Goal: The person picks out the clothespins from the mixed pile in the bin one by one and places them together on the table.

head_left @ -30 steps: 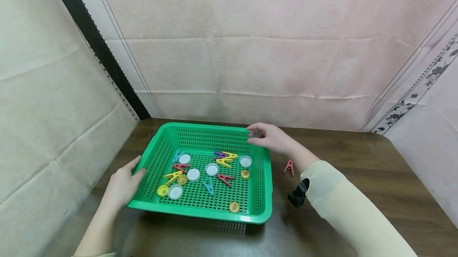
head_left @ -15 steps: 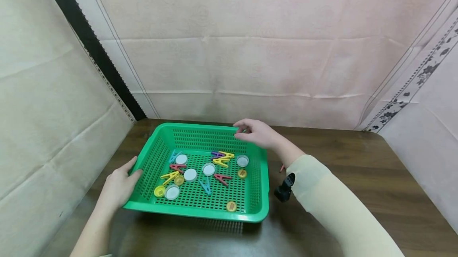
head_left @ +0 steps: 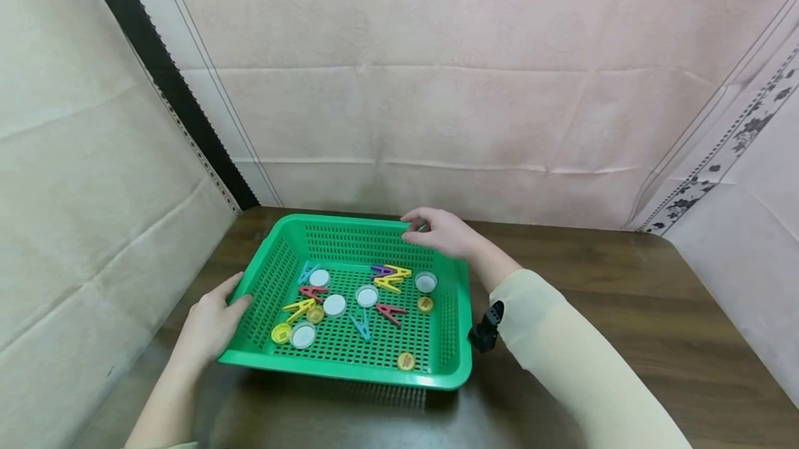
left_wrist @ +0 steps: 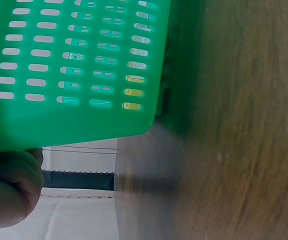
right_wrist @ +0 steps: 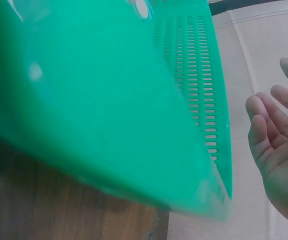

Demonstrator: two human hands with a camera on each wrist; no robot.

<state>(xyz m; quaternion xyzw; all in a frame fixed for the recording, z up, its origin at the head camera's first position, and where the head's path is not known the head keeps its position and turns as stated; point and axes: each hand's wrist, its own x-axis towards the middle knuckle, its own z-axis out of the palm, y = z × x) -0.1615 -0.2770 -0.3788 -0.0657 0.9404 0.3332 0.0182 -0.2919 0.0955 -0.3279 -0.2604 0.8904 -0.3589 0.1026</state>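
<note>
A green plastic basket [head_left: 343, 373] stands on the wooden table. My left hand [head_left: 209, 324] grips its left rim, fingers curled underneath in the left wrist view. Above the far rim, near the right corner, is my right hand [head_left: 444, 232], its fingers loosely bent and holding nothing; the right wrist view shows the hand [right_wrist: 284, 140] apart from the basket wall. Inside the basket lie several clothespins, among them a blue one [head_left: 361, 325], a red one [head_left: 391, 314] and a purple one [head_left: 379, 270]. White round caps [head_left: 334, 306] and small yellow-brown discs [head_left: 406, 361] lie among them.
A pale cloth wall [head_left: 399, 116] rises behind the table [head_left: 599, 275], with more cloth at both sides. A black device [head_left: 486, 328] is strapped to the right wrist, right beside the basket's right side.
My right hand has moved left over the far rim. The red clothespin on the table right of the basket is now hidden behind the right arm. The left hand keeps its hold.
</note>
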